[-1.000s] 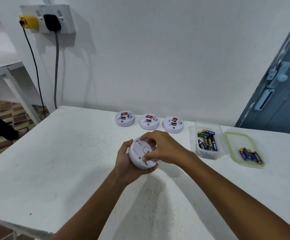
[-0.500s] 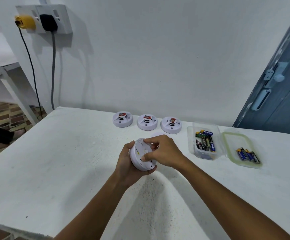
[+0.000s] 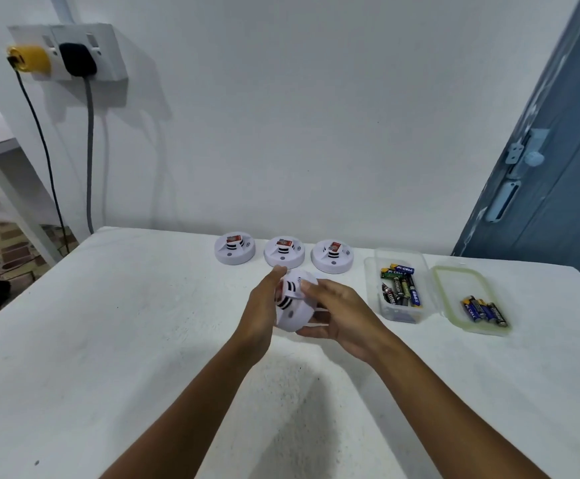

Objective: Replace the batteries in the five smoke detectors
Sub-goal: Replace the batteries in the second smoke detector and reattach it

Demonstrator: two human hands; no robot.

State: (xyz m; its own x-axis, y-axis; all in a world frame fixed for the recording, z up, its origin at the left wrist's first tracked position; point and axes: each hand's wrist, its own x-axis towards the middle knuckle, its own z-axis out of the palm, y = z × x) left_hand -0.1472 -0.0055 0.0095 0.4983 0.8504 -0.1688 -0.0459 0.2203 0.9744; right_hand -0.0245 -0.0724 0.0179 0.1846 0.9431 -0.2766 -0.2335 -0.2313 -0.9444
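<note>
Setting: white table (image 3: pixel 108 340) pushed against a pale wall (image 3: pixel 298 115); blue-grey door (image 3: pixel 558 202) at far right.
Wall fittings: double socket (image 3: pixel 74 50) at upper left carrying a yellow plug (image 3: pixel 31 58) and a black plug (image 3: pixel 77 58), with two cables hanging down behind the table edge.
Held detector: white smoke detector (image 3: pixel 293 307) raised above the table centre, tilted, its black-striped sensor dome facing up and towards the left hand; image slightly blurred.
Left hand: left hand (image 3: pixel 262 305) grips the detector's left rim, fingers curled over the far edge near the dome.
Right hand: right hand (image 3: pixel 342 312) holds the detector's right side, thumb on the upper face and fingers wrapped beneath the body.
Detector row: three smoke detectors stand dome-up along the back edge, near the wall, namely left detector (image 3: pixel 235 248), middle detector (image 3: pixel 284 252) and right detector (image 3: pixel 332 256), each with a red label on top; close together, not touching.
Battery box: clear plastic container (image 3: pixel 399 316) just right of the row, holding a loose pile of mixed batteries (image 3: pixel 400 286).
Lid: green-rimmed lid (image 3: pixel 454 305) lying flat beside the container, with a few blue batteries (image 3: pixel 483 311) resting on it side by side.
Floor: patterned brown tiles (image 3: pixel 5 250) visible at left, beyond the table.
</note>
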